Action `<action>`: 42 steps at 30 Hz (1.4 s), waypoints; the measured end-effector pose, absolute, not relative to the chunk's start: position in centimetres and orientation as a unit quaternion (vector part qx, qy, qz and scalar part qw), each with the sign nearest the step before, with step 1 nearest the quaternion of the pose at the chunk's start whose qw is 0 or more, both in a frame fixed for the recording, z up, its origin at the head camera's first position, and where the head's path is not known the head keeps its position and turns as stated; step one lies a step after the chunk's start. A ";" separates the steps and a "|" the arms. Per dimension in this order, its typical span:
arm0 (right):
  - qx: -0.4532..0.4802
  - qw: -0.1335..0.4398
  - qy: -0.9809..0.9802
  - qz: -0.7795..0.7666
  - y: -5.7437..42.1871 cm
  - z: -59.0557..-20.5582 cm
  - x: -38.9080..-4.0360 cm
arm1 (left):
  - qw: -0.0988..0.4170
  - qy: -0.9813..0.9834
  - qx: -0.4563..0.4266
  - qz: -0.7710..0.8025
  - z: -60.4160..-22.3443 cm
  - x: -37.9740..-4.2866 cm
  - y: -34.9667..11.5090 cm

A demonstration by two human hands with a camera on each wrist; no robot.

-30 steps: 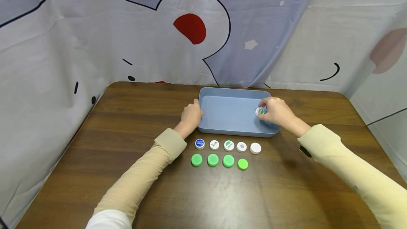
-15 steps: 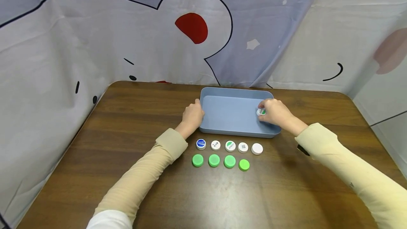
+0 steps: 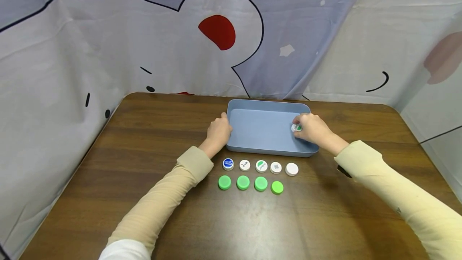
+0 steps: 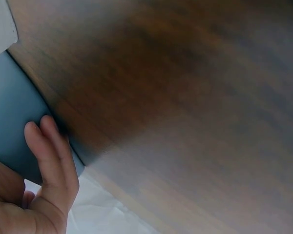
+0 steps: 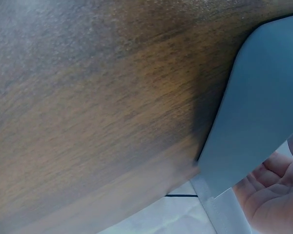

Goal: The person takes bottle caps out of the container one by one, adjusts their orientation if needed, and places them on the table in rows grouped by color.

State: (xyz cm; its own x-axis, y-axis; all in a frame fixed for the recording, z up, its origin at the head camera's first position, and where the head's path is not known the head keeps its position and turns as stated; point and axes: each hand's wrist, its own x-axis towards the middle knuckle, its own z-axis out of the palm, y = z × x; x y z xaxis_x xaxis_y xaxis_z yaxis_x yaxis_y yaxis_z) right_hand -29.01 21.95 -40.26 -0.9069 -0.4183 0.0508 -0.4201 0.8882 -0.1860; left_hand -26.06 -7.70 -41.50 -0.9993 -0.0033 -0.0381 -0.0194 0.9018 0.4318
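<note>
My left hand (image 3: 218, 133) holds the left wall of a shallow blue tray (image 3: 267, 151). In the left wrist view, that hand's fingers (image 4: 45, 151) lie along the tray's outer side; its thumb is partly hidden. Over the right part of the tray, my right hand (image 3: 312, 128) pinches a white bottle cap (image 3: 296, 127) with a green and dark print. Whether the cap touches the tray floor, I cannot tell. The right wrist view shows part of the right hand (image 5: 273, 195) behind the tray wall (image 5: 259, 102), with the cap hidden.
In front of the tray lies a row of several bottle caps: a blue-topped cap (image 3: 228, 164), printed white caps (image 3: 261, 166) and a plain white cap (image 3: 291, 169). Nearer is a row of several green caps (image 3: 243, 182). A patterned curtain (image 3: 173, 43) hangs behind the wooden table (image 3: 151, 131).
Both hands keep their places, the left at the tray wall and the right pinching the bottle cap. The whole head view has shifted slightly; the caps on the table have not moved.
</note>
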 end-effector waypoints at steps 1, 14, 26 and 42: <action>0.217 0.007 -0.971 0.096 21.9 -40.3 -29.0 | 0.018 0.975 -0.006 0.222 -41.5 -26.0 -7.7; 0.225 0.029 -0.969 0.101 21.9 -40.2 -28.7 | 0.021 0.974 -0.010 0.227 -41.5 -26.0 -7.6; 0.229 0.068 -0.963 0.124 21.8 -39.0 -28.4 | 0.020 0.974 -0.011 0.227 -41.4 -26.0 -7.6; 0.258 0.099 -0.953 0.121 21.5 -37.5 -26.5 | 0.021 0.976 -0.013 0.216 -41.5 -26.1 -7.5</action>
State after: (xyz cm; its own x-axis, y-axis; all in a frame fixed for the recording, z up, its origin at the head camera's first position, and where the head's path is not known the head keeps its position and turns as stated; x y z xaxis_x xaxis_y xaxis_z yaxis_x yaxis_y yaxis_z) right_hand -26.49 21.50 -37.54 -0.8472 -0.4678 0.2516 -0.5158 0.8378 -0.1790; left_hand -26.13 -7.49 -41.49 -0.9988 -0.0159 -0.0463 -0.0339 0.9066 0.4206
